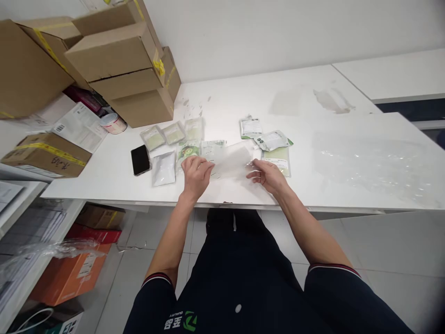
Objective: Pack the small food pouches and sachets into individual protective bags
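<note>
A clear, thin plastic bag stretches between my two hands above the table. My left hand is closed, pinching its left edge. The thumb and forefinger of my right hand grip its right end, with the other fingers curled. Just behind my left hand lies a pouch with green print, and a second printed pouch lies partly under the bag. Close to my right hand, a white-and-green pouch rests on a pale green packet. Another such pouch is behind them.
Left of my hands are a silver-white pouch, a black phone and pale green packets. Cardboard boxes are stacked at the back left, near a can. Clear plastic sheeting covers the white table's right side.
</note>
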The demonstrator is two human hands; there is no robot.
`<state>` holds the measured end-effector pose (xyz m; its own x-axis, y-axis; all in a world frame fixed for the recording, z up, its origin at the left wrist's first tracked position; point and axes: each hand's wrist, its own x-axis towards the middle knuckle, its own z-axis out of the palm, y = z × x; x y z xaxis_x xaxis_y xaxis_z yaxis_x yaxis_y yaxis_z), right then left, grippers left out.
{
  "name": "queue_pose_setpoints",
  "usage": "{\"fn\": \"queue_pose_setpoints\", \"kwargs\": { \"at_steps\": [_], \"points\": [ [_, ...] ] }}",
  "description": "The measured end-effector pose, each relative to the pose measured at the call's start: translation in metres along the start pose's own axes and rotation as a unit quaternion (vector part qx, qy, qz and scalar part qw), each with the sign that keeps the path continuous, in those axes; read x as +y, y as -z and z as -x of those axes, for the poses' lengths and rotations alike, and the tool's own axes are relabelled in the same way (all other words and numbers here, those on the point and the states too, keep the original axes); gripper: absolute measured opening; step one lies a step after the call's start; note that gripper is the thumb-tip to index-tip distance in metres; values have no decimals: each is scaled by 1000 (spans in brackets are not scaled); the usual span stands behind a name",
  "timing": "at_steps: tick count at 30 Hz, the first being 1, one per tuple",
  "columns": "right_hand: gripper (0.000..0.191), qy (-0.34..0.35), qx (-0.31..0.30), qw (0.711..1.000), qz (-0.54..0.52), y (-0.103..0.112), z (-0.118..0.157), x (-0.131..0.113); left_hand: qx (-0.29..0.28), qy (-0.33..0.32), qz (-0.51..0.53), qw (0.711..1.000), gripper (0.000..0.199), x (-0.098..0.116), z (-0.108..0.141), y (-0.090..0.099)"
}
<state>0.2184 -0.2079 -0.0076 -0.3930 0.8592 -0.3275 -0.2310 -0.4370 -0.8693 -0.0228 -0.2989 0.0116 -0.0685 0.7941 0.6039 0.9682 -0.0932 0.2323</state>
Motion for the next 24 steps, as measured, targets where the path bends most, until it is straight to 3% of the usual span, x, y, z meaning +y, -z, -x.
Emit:
{"fn": "queue_pose_setpoints", "kwargs": {
  "at_steps": [4,7,9,11,14,17,18,20,22,24],
  "points": [
    [24,45,50,993,96,4,-7,2,-30,-109,18,993,20,1,36,8],
    [29,98,68,982,146,5,-10,4,-108,-223,74,966,13,14,63,16],
    [30,113,73,979,156,4,-9,5,-154,-247,128,948,19,22,75,17],
    [29,118,78,975,173,0,-8,5,-151,-196,153,957,23,26,77,13],
    [28,134,87,966,202,-6,-8,4,-90,-52,90,990,22,24,69,2],
    [26,141,80,970,184,-7,-14,7,-118,43,13,992,51,20,59,-13],
    [26,138,75,973,170,-7,-17,8,-144,56,8,988,55,19,57,-17],
    [27,133,66,979,143,-4,-22,10,-175,57,25,983,41,19,54,-21],
    [29,134,64,981,126,-3,-27,10,-153,23,51,987,24,21,54,-16],
    [31,137,66,981,118,-3,-31,5,-100,-44,64,992,23,25,56,-4]
  ]
}}
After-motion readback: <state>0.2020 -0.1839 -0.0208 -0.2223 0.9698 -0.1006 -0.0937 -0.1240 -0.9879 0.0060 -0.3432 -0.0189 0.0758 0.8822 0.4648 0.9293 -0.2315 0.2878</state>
